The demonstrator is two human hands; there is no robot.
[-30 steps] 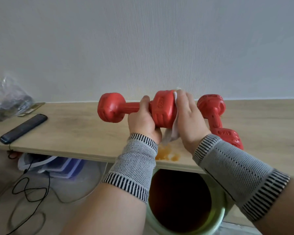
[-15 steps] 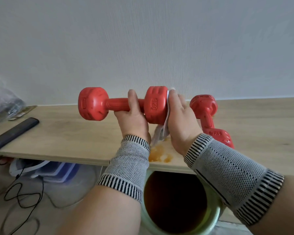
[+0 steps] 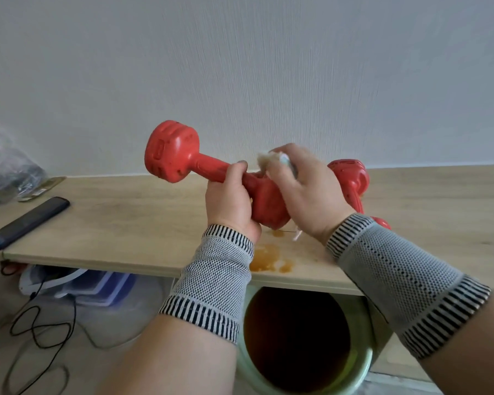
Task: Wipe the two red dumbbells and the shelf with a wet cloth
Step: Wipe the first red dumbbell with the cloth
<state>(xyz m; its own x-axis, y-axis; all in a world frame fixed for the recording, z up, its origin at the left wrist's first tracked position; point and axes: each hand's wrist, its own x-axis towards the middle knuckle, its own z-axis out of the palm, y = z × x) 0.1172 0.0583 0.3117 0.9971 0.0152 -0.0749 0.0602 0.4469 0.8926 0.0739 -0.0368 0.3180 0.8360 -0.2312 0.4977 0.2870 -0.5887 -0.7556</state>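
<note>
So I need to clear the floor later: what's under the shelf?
Under the shelf stand a green bucket with dark inside, a clear plastic container and black cables. The shelf and forearms cover the rest.

- red dumbbell (image 3: pixel 174 155) held tilted above shelf (image 3: pixel 126 223)
- second dumbbell (image 3: pixel 351 178) lying on shelf behind
- white cloth (image 3: pixel 268 162) bunched against held dumbbell

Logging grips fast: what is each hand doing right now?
Left hand: grips the lifted dumbbell by its handle.
Right hand: holds the cloth against that dumbbell.
</note>
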